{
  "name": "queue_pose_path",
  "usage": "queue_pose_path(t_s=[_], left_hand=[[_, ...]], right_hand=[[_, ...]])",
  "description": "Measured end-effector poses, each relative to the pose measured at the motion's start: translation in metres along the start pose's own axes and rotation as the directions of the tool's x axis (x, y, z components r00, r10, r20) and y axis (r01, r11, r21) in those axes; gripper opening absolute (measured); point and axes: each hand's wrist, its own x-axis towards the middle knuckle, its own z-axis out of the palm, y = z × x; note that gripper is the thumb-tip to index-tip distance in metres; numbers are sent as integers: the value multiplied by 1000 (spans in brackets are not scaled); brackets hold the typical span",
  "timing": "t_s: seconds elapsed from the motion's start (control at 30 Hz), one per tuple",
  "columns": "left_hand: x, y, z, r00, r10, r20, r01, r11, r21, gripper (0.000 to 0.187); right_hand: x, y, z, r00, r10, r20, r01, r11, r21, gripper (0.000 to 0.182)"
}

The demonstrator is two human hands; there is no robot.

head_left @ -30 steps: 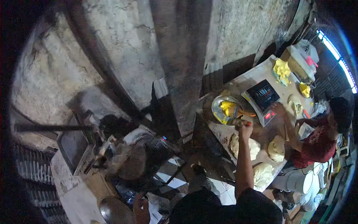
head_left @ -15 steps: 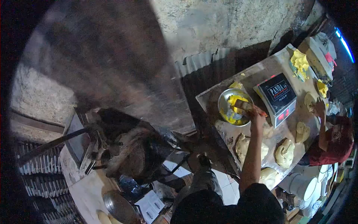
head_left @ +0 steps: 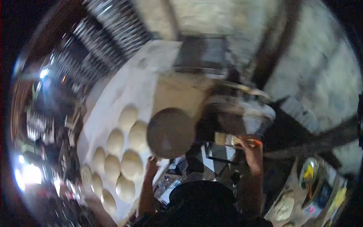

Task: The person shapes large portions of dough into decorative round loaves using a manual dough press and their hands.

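Observation:
My right hand (head_left: 251,152) grips a brush (head_left: 227,139) by its handle, bristles pointing left. My left hand (head_left: 152,166) is at the lower edge of a round dark pan (head_left: 171,133), its fingers closed on the rim. Left of the pan, several smooth round dough balls (head_left: 132,165) lie on a pale table (head_left: 120,87). At the lower right stands a metal bowl (head_left: 309,173) with yellow fat in it. Motion blurs the view.
Beside the bowl are a scale (head_left: 322,195) with red digits and a lump of dough (head_left: 284,206). Stacked pans (head_left: 113,28) stand at the upper left. A dark box (head_left: 202,52) sits at the table's back end, near the wall.
The view has swung left, to the table with dough balls. My right hand has left the bowl with the brush. My left hand has come into view at the pan.

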Motion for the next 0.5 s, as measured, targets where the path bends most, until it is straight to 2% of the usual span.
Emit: queue_pose_path(t_s=[0.03,0.07,0.1,0.13,0.2,0.27,0.3,0.4,0.47,0.5], left_hand=[[10,4,10,990,90,-110,-60,966,253,62],[20,33,1,970,-228,-85,193,932,-306,60],[21,50,-11,887,-450,103,366,550,-750,58],[23,56,-15,852,-494,172,393,389,-833,58],[29,55,-12,894,-430,121,361,536,-763,59],[35,46,-5,925,-367,95,329,652,-683,61],[36,43,-1,926,-358,122,342,656,-673,62],[40,49,-8,900,-350,260,427,588,-687,66],[42,75,-66,925,-284,251,379,721,-580,71],[41,65,-48,927,-276,254,376,673,-638,74]], right_hand=[[19,17,57,997,49,66,-51,998,26,22],[31,33,115,994,51,94,-40,993,-114,28],[44,47,170,974,47,220,15,962,-272,28],[52,63,211,941,68,331,80,907,-414,28],[87,129,250,789,259,556,237,707,-666,22],[129,184,264,809,209,549,440,404,-802,18],[144,198,268,814,185,550,509,229,-830,17],[191,189,305,820,149,552,522,199,-830,20],[158,228,322,823,117,557,549,94,-831,16],[132,247,331,823,97,560,558,43,-828,14]])
